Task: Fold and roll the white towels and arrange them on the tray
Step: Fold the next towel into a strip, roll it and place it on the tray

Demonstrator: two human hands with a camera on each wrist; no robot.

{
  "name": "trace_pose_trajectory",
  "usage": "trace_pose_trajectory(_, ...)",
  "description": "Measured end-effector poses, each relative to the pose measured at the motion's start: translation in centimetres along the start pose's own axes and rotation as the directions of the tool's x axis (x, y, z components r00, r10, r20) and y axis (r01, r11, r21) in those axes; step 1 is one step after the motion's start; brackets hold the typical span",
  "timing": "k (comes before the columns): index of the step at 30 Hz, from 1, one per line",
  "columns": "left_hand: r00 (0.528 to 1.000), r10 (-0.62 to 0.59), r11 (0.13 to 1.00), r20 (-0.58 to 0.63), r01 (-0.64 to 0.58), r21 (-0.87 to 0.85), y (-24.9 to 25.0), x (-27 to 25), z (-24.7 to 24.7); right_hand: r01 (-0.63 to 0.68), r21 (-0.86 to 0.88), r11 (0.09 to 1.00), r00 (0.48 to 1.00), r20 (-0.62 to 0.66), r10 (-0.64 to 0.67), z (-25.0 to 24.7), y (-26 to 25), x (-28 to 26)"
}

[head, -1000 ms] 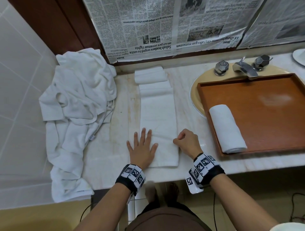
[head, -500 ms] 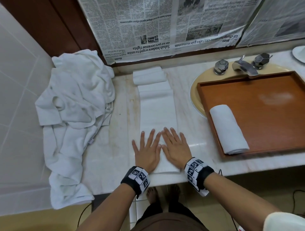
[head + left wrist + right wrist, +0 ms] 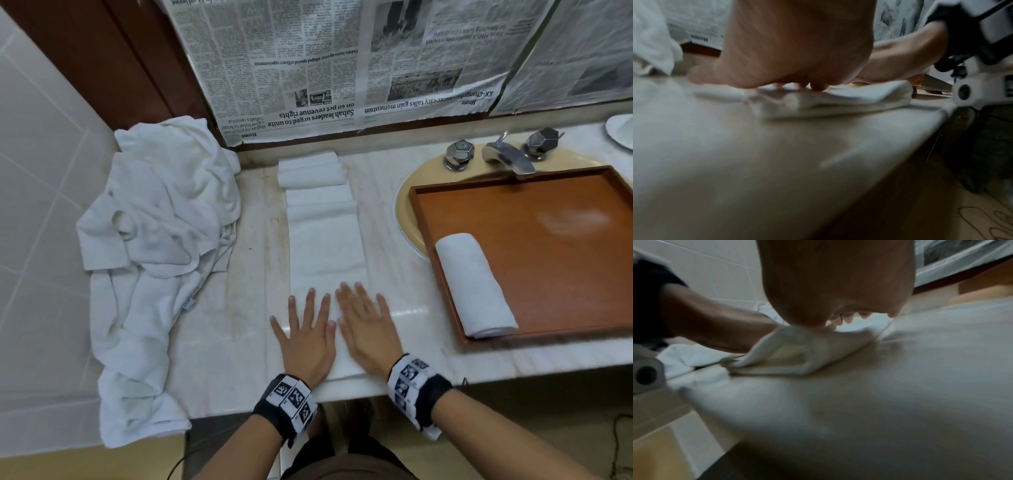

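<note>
Folded towel [image 3: 325, 260]: long white strip on the counter [image 3: 219, 342], running near to far; far end doubled into a small stack by the wall. Near end sits at the counter's front edge.

Left hand [image 3: 306, 342] and right hand [image 3: 368, 334] lie flat, side by side on the near end, fingers straight and slightly spread, pressing down.

Rolled towel [image 3: 474, 286] lies in the tray [image 3: 548, 212], along its left wall; the tray spans the sink, right of the strip. Bare counter between strip and tray. Loose towel pile [image 3: 150, 257] to the left, draped over the front edge.

Wrist views, blurred: the strip's near end shows as several stacked layers [image 3: 838, 100], a corner lifted open under the right palm [image 3: 789, 352]. The head view does not show this.
</note>
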State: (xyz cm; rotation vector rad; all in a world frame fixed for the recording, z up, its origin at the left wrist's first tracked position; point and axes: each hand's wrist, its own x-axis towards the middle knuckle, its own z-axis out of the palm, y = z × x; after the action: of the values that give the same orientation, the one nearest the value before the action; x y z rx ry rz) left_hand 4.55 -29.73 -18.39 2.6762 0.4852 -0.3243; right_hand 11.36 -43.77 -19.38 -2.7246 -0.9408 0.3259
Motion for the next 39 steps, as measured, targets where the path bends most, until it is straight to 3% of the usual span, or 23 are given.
trace_pose_trajectory(4,1.0,-0.022,0.999,-0.019,0.022,0.04,-0.8,-0.6,0.4,-0.05,-0.02,0.999,0.999,0.008,0.05,1.3,0.0,-2.1)
trace_pose_trajectory(9,0.991,-0.128,0.992,-0.03,0.128,0.004,-2.8,-1.8,-0.6,-0.213,-0.007,0.977,0.976,-0.042,0.213,0.5,2.1,-3.2)
trace_pose_trajectory(11,0.998,-0.052,0.999,-0.025,0.053,0.012,-2.1,-2.8,-0.3,-0.156,0.013,0.988,0.986,-0.048,0.157,-0.1,1.4,-3.4)
trace_pose_trajectory(14,0.998,0.057,0.997,-0.006,-0.057,0.051,-1.2,-4.1,1.1,0.04,-0.016,0.999,0.999,0.028,-0.039,1.1,0.5,-4.0)
trace_pose_trajectory(18,0.999,-0.003,1.0,-0.034,0.004,0.026,-2.5,-4.0,0.8,0.002,-0.071,0.997,0.998,0.055,0.002,1.0,1.9,-4.6)
trace_pose_trajectory(21,0.999,0.044,0.999,-0.011,-0.044,0.018,-3.6,-4.1,0.1,-0.033,-0.052,0.998,0.998,0.045,0.035,0.3,2.8,-5.1)
trace_pose_trajectory(24,0.988,0.141,0.988,-0.056,-0.144,-0.049,-4.4,-4.7,-0.2,-0.063,0.017,0.998,0.996,-0.069,0.064,-0.8,2.0,-6.1)
trace_pose_trajectory(26,0.962,0.242,0.962,-0.129,-0.255,-0.099,-5.3,-5.2,0.0,-0.01,0.054,0.998,0.99,-0.137,0.017,-1.1,1.3,-7.2)
trace_pose_trajectory(28,0.932,0.324,0.933,-0.16,-0.343,-0.11,-6.3,-5.6,0.2,0.062,0.087,0.994,0.991,-0.122,-0.051,-1.0,0.7,-8.2)
trace_pose_trajectory(32,0.885,0.44,0.89,-0.152,-0.452,-0.054,-7.4,-5.7,-0.1,0.11,0.006,0.994,0.993,-0.048,-0.11,-0.9,0.3,-8.7)
trace_pose_trajectory(36,0.849,0.516,0.856,-0.117,-0.515,0.038,-6.9,-5.7,-0.5,0.152,-0.098,0.983,0.983,-0.087,-0.161,-1.5,-0.5,-7.9)
trace_pose_trajectory(39,0.849,0.518,0.851,-0.105,-0.498,0.166,-5.5,-5.9,-0.5,0.123,-0.14,0.983,0.989,-0.064,-0.133,-1.4,-0.8,-7.6)
